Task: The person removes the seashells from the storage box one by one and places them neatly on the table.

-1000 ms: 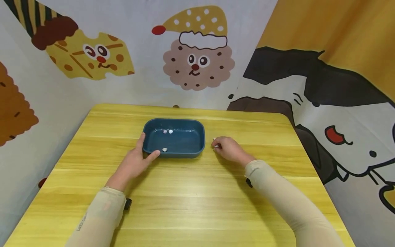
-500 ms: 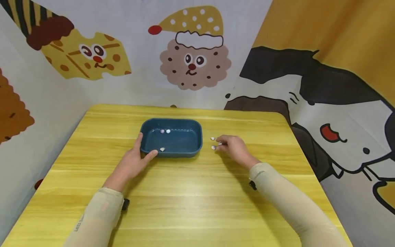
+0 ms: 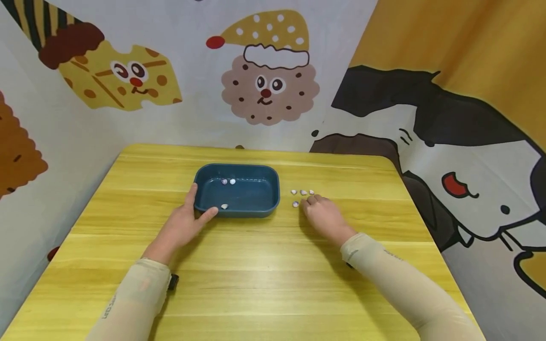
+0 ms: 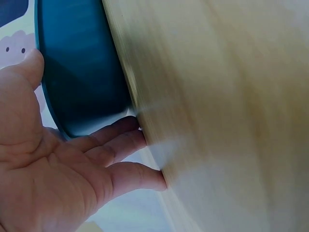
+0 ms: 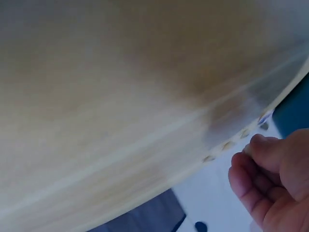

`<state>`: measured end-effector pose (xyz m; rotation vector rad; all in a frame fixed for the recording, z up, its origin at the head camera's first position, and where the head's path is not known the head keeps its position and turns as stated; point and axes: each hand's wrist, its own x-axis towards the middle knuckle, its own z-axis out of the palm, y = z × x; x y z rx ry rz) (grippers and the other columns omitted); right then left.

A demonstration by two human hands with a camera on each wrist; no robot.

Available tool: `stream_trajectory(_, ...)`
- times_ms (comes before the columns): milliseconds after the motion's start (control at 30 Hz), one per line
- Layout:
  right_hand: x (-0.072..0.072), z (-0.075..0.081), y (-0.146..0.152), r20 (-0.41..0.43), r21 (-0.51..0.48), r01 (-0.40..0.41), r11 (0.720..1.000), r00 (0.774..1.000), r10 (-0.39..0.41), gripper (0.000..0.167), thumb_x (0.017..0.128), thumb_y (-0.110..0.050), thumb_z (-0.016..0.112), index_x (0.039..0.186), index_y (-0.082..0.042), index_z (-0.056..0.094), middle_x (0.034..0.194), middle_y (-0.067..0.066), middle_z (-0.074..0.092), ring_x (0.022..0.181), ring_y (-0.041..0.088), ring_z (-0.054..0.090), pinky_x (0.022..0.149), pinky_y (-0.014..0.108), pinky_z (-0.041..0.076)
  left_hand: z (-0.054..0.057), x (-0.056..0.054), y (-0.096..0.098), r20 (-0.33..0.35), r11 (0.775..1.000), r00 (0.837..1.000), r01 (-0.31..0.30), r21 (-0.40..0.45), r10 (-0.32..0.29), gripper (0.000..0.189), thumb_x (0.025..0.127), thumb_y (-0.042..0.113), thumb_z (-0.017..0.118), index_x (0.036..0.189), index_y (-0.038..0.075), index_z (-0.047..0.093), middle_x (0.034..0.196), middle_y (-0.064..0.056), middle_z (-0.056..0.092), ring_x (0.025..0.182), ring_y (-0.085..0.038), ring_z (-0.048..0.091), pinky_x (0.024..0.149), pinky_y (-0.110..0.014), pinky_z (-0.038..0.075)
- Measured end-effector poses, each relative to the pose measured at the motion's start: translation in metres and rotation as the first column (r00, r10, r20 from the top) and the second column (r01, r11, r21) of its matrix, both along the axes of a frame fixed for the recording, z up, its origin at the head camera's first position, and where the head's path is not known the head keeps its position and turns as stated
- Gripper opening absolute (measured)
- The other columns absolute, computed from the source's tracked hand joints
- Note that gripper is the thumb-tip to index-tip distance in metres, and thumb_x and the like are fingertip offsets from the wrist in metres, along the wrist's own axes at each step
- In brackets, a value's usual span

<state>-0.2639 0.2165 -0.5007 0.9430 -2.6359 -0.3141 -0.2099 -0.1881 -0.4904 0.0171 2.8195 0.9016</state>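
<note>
In the head view a dark blue rectangular tray (image 3: 251, 193) has 3 small seashells in it, one being the white shell (image 3: 232, 181). My left hand (image 3: 181, 227) rests at its near left corner, thumb on the near rim and fingers spread along the left side. In the left wrist view its fingers (image 4: 137, 176) look nearly straight. Right of the tray my right hand (image 3: 323, 218) is bent down near the table. The right wrist view shows its thumb and forefinger pinching a small pale shell (image 5: 247, 149), mostly hidden. Several shells lie beside it, including a purplish shell (image 3: 295, 204).
A yellow wood-grain table (image 3: 256, 284) carries everything. Behind it hangs a white cloth (image 3: 196, 118) printed with cartoon figures, with an orange part at the right. A small black device (image 3: 173, 282) sits at my left wrist.
My right hand has put shells down in a row right of the tray and drawn slightly nearer to me. My left hand and the tray stay in place.
</note>
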Motion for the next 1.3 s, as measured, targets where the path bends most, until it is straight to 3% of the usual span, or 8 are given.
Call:
stream_trajectory(133,0.007,-0.002,-0.006,0.026,0.109,-0.017,0.994,1.000,0.014,0.018,0.094,0.005,0.070,0.110,-0.001,0.077,0.102,0.012,0.078,0.091,0.026,0.072,0.080,0.035,0.063,0.000,-0.001,0.000,-0.001,1.000,1.000,0.002,0.002,-0.002,0.111,0.102,0.079,0.041,0.171,0.015,-0.018,0.161,-0.044,0.038,0.140,-0.062,0.051,0.114,-0.071,0.044)
stream_trajectory(233,0.010,-0.001,-0.007,0.074,0.113,0.004,0.994,0.997,-0.012,0.015,0.095,0.005,0.070,0.107,-0.002,0.077,0.098,0.011,0.076,0.088,0.025,0.071,0.078,0.035,0.063,0.000,-0.001,0.000,-0.003,1.000,1.000,0.004,0.004,-0.004,0.110,0.103,0.078,0.042,0.171,0.014,-0.018,0.161,-0.043,0.037,0.140,-0.061,0.051,0.114,-0.071,0.044)
stream_trajectory(367,0.005,0.000,-0.007,0.186,-0.071,0.092,0.993,0.979,-0.077,0.010,0.093,0.004,0.075,0.094,-0.006,0.079,0.089,0.010,0.077,0.083,0.024,0.075,0.074,0.035,0.064,-0.001,-0.001,0.000,0.004,1.000,1.000,0.004,0.004,-0.004,0.110,0.103,0.078,0.042,0.171,0.015,-0.018,0.162,-0.043,0.036,0.141,-0.061,0.050,0.115,-0.071,0.044)
stream_trajectory(500,-0.005,0.000,-0.005,0.314,-0.284,0.204,0.937,0.943,-0.110,0.005,0.091,-0.005,0.083,0.095,-0.008,0.082,0.093,0.008,0.082,0.089,0.023,0.079,0.077,0.037,0.065,-0.003,-0.001,0.000,0.006,1.000,1.000,0.007,0.001,-0.007,0.111,0.102,0.079,0.041,0.171,0.014,-0.018,0.162,-0.043,0.036,0.140,-0.061,0.051,0.114,-0.071,0.044)
stream_trajectory(700,-0.015,0.001,-0.004,0.417,-0.370,0.313,0.875,0.897,-0.145,0.019,0.094,-0.013,0.084,0.110,-0.005,0.080,0.107,0.012,0.083,0.101,0.027,0.081,0.087,0.040,0.066,-0.003,-0.001,0.000,0.007,1.000,1.000,0.003,0.000,-0.003,0.112,0.101,0.081,0.040,0.170,0.015,-0.019,0.162,-0.042,0.036,0.139,-0.061,0.052,0.114,-0.071,0.045)
stream_trajectory(1000,-0.023,0.004,-0.011,0.425,-0.321,0.294,0.900,0.894,-0.141,0.023,0.098,-0.024,0.080,0.112,-0.007,0.081,0.107,0.010,0.083,0.100,0.027,0.079,0.086,0.043,0.065,-0.002,0.000,0.000,-0.004,1.000,1.000,0.004,0.002,-0.004,0.113,0.100,0.082,0.040,0.171,0.015,-0.018,0.162,-0.042,0.038,0.139,-0.060,0.053,0.113,-0.070,0.046)
stream_trajectory(1133,-0.025,0.005,-0.016,0.448,-0.306,0.311,0.900,0.881,-0.152,0.024,0.102,-0.027,0.075,0.115,-0.006,0.080,0.107,0.010,0.083,0.100,0.027,0.078,0.088,0.044,0.064,-0.001,0.000,0.000,-0.009,1.000,1.000,0.004,0.003,-0.004,0.112,0.102,0.080,0.041,0.171,0.014,-0.017,0.162,-0.042,0.037,0.139,-0.060,0.052,0.113,-0.070,0.045)
stream_trajectory(1300,-0.025,0.003,-0.020,0.435,-0.298,0.335,0.894,0.881,-0.185,0.023,0.105,-0.029,0.072,0.106,-0.007,0.080,0.100,0.009,0.082,0.090,0.024,0.077,0.081,0.042,0.064,-0.001,0.000,0.000,-0.002,1.000,1.000,0.008,0.003,-0.008,0.113,0.101,0.081,0.039,0.170,0.015,-0.019,0.162,-0.042,0.037,0.139,-0.060,0.052,0.113,-0.070,0.045)
